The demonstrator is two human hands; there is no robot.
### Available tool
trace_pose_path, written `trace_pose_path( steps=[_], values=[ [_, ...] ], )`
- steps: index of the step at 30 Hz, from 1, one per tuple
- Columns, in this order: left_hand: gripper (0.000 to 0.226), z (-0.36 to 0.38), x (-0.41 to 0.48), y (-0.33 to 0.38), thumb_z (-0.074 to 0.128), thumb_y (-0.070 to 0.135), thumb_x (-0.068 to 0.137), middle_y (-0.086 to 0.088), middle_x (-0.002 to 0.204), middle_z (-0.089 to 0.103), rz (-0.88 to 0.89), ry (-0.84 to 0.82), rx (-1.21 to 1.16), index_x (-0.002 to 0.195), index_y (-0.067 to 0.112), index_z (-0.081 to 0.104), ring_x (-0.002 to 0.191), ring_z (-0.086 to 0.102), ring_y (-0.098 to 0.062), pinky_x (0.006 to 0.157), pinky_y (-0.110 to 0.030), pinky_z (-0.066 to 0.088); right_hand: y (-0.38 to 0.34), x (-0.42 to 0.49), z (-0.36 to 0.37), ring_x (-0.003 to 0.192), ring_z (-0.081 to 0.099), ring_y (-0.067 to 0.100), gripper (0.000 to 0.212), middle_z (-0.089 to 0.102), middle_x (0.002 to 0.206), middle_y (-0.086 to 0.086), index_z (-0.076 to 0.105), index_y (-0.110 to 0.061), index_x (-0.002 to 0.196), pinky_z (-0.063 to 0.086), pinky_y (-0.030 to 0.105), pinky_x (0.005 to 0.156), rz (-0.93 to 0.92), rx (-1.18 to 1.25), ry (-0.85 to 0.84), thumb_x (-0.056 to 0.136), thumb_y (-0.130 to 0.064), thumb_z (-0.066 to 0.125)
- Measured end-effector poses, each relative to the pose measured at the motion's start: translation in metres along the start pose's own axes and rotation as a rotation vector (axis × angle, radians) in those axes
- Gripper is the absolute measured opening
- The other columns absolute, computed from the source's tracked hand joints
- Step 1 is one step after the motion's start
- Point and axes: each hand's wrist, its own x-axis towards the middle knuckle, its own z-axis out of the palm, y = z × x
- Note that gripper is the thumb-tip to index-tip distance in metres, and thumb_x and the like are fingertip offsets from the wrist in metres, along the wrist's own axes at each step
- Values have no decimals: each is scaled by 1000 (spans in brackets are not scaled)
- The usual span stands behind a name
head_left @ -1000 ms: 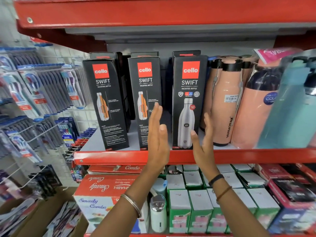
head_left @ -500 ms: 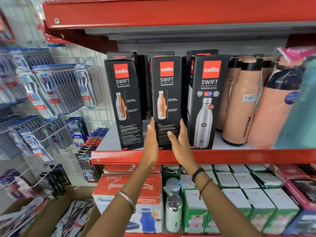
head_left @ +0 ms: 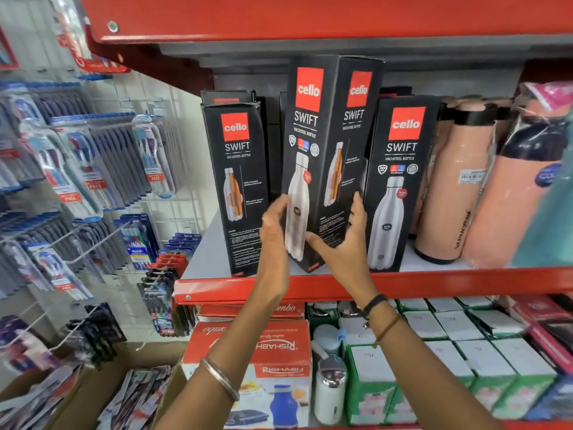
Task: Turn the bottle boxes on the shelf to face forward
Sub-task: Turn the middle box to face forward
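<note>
Three black Cello Swift bottle boxes stand along the front of the red shelf [head_left: 434,282]. The middle box [head_left: 322,144] is lifted and turned corner-on, so two of its faces show: the steel-bottle face to the left, the orange cutaway face to the right. My left hand [head_left: 273,231] presses its left side and my right hand [head_left: 344,243] grips its lower right edge. The left box [head_left: 238,181] shows its orange cutaway face. The right box [head_left: 400,181] shows the steel-bottle front. More black boxes stand behind them, mostly hidden.
Peach flasks [head_left: 452,187] and wrapped bottles [head_left: 521,181] stand right of the boxes. The upper red shelf [head_left: 310,17] hangs close above the lifted box. Toothbrush packs [head_left: 93,162] hang on a wire rack at left. Red and green boxes [head_left: 372,383] fill the lower shelf.
Both hands closed on the middle box, lifted it off the shelf and rotated it, so its steel-bottle face is coming round. The camera moved closer and leftward.
</note>
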Motion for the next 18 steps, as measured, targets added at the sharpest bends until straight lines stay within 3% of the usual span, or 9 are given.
trace_pose_path(
  steps=[2, 4, 6, 8, 10, 13, 15, 18],
  values=[
    [110, -2, 6, -2, 17, 95, 60, 13, 157, 20, -29, 38, 8, 149, 29, 21, 143, 19, 0, 108, -11, 20, 2, -1, -2, 144, 16, 5, 103, 15, 152, -14, 4, -36, 147, 17, 26, 118, -3, 17, -57, 71, -35, 73],
    [97, -3, 11, -4, 12, 83, 71, 10, 161, 12, -67, 27, -12, 152, 30, 12, 147, 12, -5, 121, -27, 15, 5, 1, -4, 147, 15, 7, 99, 13, 159, -10, 4, -34, 150, 18, 37, 121, -26, 13, -105, 74, -34, 68],
    [90, -6, 14, -6, 10, 81, 77, 7, 163, 13, -82, -10, -21, 152, 31, 13, 150, 13, -9, 123, -41, 13, 9, 2, -6, 142, 27, 6, 89, 24, 157, -4, 3, -29, 151, 27, 34, 118, -54, -23, -137, 82, -31, 59],
    [82, -6, 14, -9, 9, 75, 82, 7, 163, 19, -79, -41, -42, 152, 31, 16, 150, 17, -11, 123, -45, 15, 14, 3, -8, 99, 49, -9, 76, 49, 119, -9, 5, -27, 152, 41, 13, 89, -87, -88, -144, 91, -31, 49],
    [74, -6, 13, -13, 7, 66, 87, 7, 162, 21, -88, -43, -53, 151, 30, 18, 149, 19, -12, 123, -46, 17, 18, 2, -8, 59, 41, -8, 67, 34, 84, -25, 8, -24, 152, 36, 7, 61, -100, -140, -124, 97, -25, 45],
    [76, -4, 12, -15, 6, 67, 87, 6, 161, 22, -105, -42, -47, 151, 30, 18, 149, 20, -13, 123, -44, 16, 24, 0, -5, 47, 39, 3, 63, 47, 65, -15, 14, -19, 151, 32, 10, 52, -104, -173, -94, 98, -20, 47],
    [78, -3, 14, -18, 4, 71, 84, 6, 162, 20, -157, -50, -23, 151, 34, 16, 149, 18, -14, 123, -44, 14, 30, 1, -3, 49, 45, 4, 61, 68, 85, 11, 18, -19, 151, 34, 9, 56, -100, -196, -88, 98, -19, 47],
    [89, -3, 13, -23, 5, 86, 70, 7, 163, 16, -237, -54, 47, 148, 44, 13, 151, 12, -17, 123, -51, 11, 37, 5, -3, 60, 58, 10, 59, 68, 111, 22, 22, -19, 150, 45, 19, 64, -79, -250, -89, 97, -17, 48]
  ],
)
